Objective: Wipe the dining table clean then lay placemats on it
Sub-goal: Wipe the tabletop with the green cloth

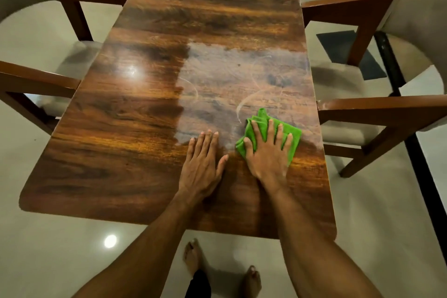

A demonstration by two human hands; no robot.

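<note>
Two armchairs with brown wooden frames and pale grey-beige upholstery face each other, the left chair (36, 77) at the left edge of the view and the right chair (377, 106) at the right. Each has a curved padded back and a cushioned seat between its armrests. Under them is a glossy pale floor (60, 249) with a round light reflection (110, 241). A dark mat (338, 43) lies beneath the right chair, and a dark strip (418, 167) runs across the floor beside it.
</note>
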